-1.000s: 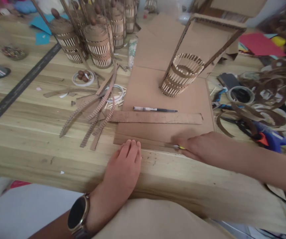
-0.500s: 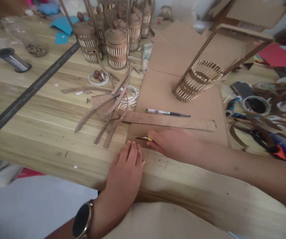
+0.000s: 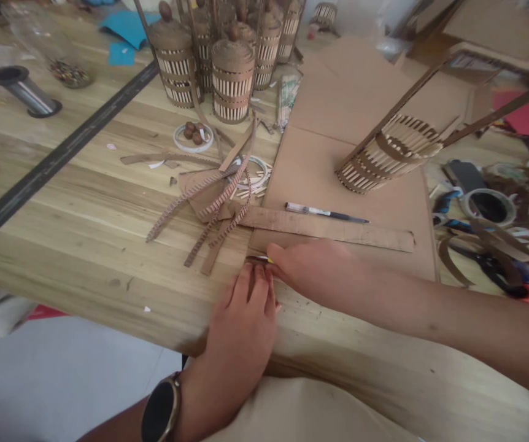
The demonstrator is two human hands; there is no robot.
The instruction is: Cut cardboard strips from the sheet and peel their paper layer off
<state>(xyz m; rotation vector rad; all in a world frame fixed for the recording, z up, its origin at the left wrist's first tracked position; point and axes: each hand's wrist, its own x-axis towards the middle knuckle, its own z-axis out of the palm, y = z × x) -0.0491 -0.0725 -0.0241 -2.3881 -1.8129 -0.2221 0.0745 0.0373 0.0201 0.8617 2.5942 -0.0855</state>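
My right hand (image 3: 313,270) is closed round a small knife with a yellow body (image 3: 261,259), its blade at the near left corner of a brown cardboard sheet (image 3: 310,178). My left hand (image 3: 241,325) lies flat with fingers together on the wooden table (image 3: 71,227), its fingertips against the sheet's near edge just below the blade. It wears a dark watch. A long cardboard strip (image 3: 333,228) lies across the sheet above my right hand. A pen (image 3: 324,213) rests just beyond the strip.
A half-built slatted cardboard basket (image 3: 386,153) leans on the sheet. Several finished slatted jars (image 3: 232,80) stand at the back. Corrugated strips (image 3: 209,202) and tape rolls (image 3: 193,136) lie left of the sheet. A long black ruler (image 3: 57,161) crosses the table. Scissors, a glue gun and curled scraps (image 3: 499,245) crowd the right.
My right hand has drawn the knife leftward along the sheet's near edge, from its right part to the left corner. My left hand stayed pressed beside it.
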